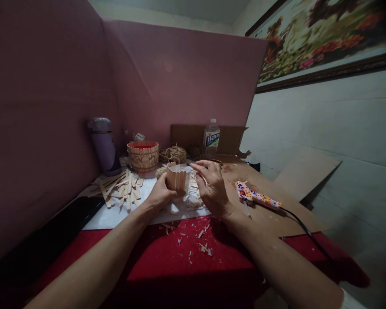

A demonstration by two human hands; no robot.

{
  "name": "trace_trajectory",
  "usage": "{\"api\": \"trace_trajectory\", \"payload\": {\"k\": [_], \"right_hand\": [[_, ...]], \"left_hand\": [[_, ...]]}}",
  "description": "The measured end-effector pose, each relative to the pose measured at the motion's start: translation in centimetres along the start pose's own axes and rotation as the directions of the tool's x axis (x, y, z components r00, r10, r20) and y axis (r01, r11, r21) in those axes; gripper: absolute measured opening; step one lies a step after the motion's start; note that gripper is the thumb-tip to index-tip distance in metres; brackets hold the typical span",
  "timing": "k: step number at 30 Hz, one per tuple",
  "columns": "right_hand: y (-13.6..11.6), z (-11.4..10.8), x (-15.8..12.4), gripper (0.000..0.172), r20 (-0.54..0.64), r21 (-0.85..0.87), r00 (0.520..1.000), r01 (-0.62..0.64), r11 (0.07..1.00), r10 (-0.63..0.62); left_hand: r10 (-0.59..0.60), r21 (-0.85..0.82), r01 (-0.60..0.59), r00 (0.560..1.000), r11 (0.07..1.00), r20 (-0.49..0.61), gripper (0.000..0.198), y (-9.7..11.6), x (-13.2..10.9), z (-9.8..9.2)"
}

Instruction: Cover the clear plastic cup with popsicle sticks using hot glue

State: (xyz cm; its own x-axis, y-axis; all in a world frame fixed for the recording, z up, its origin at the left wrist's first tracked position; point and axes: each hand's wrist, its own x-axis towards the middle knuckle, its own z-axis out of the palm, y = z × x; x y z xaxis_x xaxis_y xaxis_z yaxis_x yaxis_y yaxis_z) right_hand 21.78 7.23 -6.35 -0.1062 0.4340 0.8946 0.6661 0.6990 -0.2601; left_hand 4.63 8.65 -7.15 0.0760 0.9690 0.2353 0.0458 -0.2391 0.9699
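Note:
My left hand [161, 193] is wrapped round a clear plastic cup [179, 178] partly clad in wooden craft sticks, held just above the white sheet [112, 216]. My right hand [210, 186] is at the cup's right side, with fingers curled and thumb and forefinger pinched near its rim. What they pinch is too small to see. A pile of loose craft sticks [120, 189] lies to the left of the cup.
A finished stick-covered pot [143, 155] and a purple flask [104, 146] stand at the back left. Twine [173, 153] and a water bottle [211, 136] sit behind. A spotted glue gun [257, 196] with black cord lies on cardboard [270, 214] at right. Wood chips litter the red cloth [193, 262].

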Motion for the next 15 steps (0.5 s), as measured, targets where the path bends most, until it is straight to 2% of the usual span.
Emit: {"api": "trace_trajectory", "payload": {"k": [8,12,15], "right_hand": [[0.0,-0.1,0.1,0.026,-0.009,-0.016,1.0,-0.013,1.0,0.013],[0.0,-0.1,0.1,0.025,-0.017,-0.009,0.999,-0.033,0.999,0.032],[0.2,-0.1,0.1,0.025,-0.036,0.004,0.998,-0.051,0.999,0.051]], "left_hand": [[0.025,-0.003,-0.026,0.998,1.0,-0.059,0.069,-0.5,0.3,0.0],[0.034,-0.072,-0.033,0.999,0.997,0.001,0.075,0.2,-0.2,0.0],[0.028,-0.177,-0.016,0.997,0.984,0.065,0.067,0.7,-0.6,-0.1]]}}
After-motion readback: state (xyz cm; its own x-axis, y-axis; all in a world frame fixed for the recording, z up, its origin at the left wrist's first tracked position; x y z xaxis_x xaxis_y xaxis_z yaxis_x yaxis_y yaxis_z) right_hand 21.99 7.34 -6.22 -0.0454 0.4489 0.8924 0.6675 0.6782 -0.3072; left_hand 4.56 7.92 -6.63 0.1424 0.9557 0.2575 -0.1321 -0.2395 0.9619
